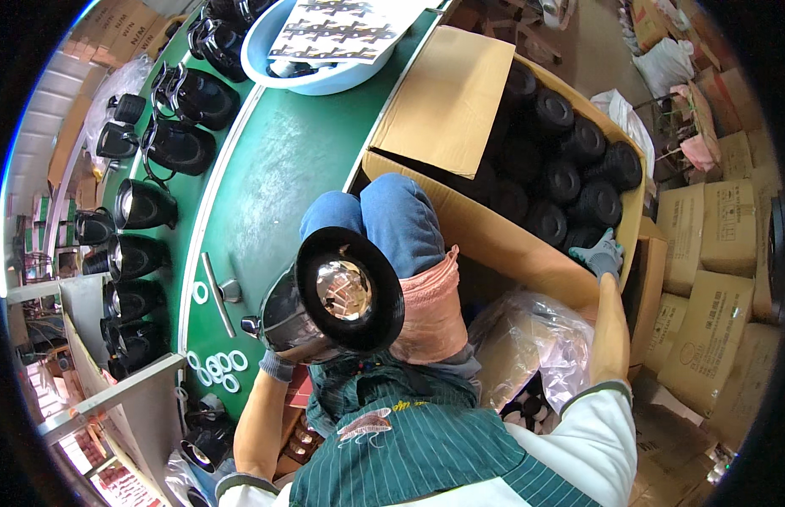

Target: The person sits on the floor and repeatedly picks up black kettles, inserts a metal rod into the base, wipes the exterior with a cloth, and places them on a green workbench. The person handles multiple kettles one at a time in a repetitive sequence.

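Note:
A glossy black jug body (350, 317) with a wide mouth and a shiny metal inside rests tilted in front of my lap. My left hand (306, 351), in a grey glove, holds it from below, with most of the fingers hidden behind the jug. My right arm stretches out to the far right corner of an open cardboard box (528, 262). There my gloved right hand (602, 253) has its fingers around a black ribbed round part (585, 237), one of several packed in rows. How firmly it grips is hard to see.
Black jugs (146, 204) line the green bench (266, 177) on the left. White rings (215, 368) and a metal bar (217, 294) lie near its edge. A light blue basin (312, 83) with a printed sheet stands ahead. Clear plastic (536, 338) sits beside me; cartons (705, 329) are stacked right.

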The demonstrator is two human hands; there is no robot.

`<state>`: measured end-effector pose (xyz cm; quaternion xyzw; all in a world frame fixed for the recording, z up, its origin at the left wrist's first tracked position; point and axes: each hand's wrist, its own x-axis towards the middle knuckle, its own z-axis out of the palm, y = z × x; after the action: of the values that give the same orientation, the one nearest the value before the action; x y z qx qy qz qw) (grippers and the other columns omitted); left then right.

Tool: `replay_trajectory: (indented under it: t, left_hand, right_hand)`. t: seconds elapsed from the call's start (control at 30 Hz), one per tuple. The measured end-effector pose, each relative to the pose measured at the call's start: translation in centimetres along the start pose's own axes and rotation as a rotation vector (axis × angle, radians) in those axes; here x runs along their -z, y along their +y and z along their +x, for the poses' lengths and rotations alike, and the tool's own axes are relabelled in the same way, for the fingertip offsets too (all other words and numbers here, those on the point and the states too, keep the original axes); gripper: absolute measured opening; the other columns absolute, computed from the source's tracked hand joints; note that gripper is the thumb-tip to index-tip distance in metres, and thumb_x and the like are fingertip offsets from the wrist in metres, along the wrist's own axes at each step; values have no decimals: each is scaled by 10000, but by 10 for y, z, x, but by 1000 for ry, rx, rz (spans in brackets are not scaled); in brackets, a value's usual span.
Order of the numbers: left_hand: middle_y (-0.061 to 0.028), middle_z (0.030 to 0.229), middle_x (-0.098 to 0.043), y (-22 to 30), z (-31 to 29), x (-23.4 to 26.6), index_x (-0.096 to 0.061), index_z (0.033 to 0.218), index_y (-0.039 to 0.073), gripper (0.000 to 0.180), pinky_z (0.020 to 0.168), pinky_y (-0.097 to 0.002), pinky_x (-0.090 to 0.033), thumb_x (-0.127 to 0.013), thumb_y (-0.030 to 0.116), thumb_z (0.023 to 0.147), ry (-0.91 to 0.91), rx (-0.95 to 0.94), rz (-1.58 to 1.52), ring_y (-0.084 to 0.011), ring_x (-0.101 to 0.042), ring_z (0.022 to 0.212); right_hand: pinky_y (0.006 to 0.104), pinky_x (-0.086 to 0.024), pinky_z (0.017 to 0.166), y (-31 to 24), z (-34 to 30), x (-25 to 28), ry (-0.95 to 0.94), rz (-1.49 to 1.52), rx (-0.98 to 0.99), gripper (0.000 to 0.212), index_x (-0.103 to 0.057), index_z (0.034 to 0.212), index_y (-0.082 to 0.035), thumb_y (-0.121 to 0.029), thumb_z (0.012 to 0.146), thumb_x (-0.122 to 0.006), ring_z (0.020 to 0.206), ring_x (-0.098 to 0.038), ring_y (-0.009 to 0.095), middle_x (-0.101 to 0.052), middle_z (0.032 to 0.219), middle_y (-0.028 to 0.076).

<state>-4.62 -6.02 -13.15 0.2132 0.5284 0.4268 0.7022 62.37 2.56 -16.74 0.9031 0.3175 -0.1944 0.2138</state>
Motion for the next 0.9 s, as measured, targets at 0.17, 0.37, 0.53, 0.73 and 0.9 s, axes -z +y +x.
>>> replay_trajectory:
  t: [0.17, 0.37, 0.53, 0.73, 0.9]
  left_hand:
    - [-116, 1137, -686, 13, 4, 3, -622, 1230, -44, 312, 855, -326, -563, -572, 135, 979, -18, -40, 20, -185, -672, 980]
    - [-101, 1076, -710, 44, 1, 5, -656, 1177, -44, 281, 812, -308, -573, -568, 132, 977, -76, -130, 55, -167, -684, 925]
    - [-89, 1025, -730, 61, -23, 4, -684, 1133, -44, 263, 776, -293, -582, -565, 130, 975, -96, -214, 83, -151, -695, 879]
    - [-75, 992, -747, 76, -38, 5, -723, 1105, -48, 290, 772, -283, -580, -610, 169, 949, 9, -400, 494, -131, -694, 863]
    - [-69, 959, -754, 90, -59, -7, -736, 1092, -61, 341, 812, -283, -570, -672, 196, 876, 104, -521, 565, -139, -697, 857]
  right_hand:
    - [454, -387, 1170, -36, -119, 53, 381, 747, 854, 1156, -326, 1584, -88, -278, 634, -957, 1403, -474, 322, -480, 1528, 193]
    - [434, -401, 1176, -129, -315, 73, -276, 832, 1628, 1332, -335, 1576, -56, -387, 495, -1039, 1387, -503, 268, -502, 1501, 154]
    - [474, -366, 1188, -134, -348, 67, -248, 833, 1755, 1328, -316, 1588, -53, -605, 558, -947, 1422, -441, 384, -403, 1539, 237]
    - [479, -376, 1183, -142, -366, 64, -236, 827, 1764, 1355, -293, 1608, -103, -608, 535, -950, 1400, -464, 372, -413, 1525, 211]
    - [455, -384, 1184, -147, -370, 67, -364, 929, 1770, 1362, -289, 1616, -131, -467, 508, -1008, 1392, -484, 330, -464, 1499, 181]
